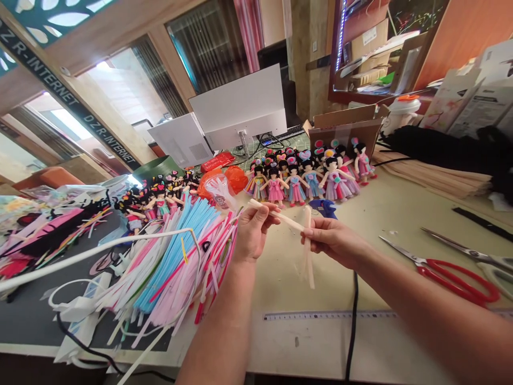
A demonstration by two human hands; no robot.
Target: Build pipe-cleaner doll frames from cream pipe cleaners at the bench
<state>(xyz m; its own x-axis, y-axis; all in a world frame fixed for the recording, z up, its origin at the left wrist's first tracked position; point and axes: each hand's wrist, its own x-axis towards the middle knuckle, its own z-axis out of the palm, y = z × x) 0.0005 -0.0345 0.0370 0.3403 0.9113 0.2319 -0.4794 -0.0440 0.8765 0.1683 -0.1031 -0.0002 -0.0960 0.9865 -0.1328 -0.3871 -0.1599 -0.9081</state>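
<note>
Cream-coloured pipe cleaners point(308, 256) are held between my two hands over the table. My left hand point(256, 227) is closed, pinching one end of a strip that slants down to the right. My right hand point(326, 235) pinches the place where this strip meets the other lengths, which stand up above the fingers and hang down below them. Just behind my right hand lies a blue glue gun point(324, 208), partly hidden. Small dolls point(296, 184) in colourful skirts stand in a group beyond both hands.
Bundles of coloured pipe cleaners point(176, 262) and a white power strip point(82, 315) lie to the left. Red-handled scissors point(449, 272) and metal scissors point(460, 246) lie on the right. A ruler point(320, 315) runs along the front, crossed by a black cable point(353, 326). Monitors point(244, 107) stand behind.
</note>
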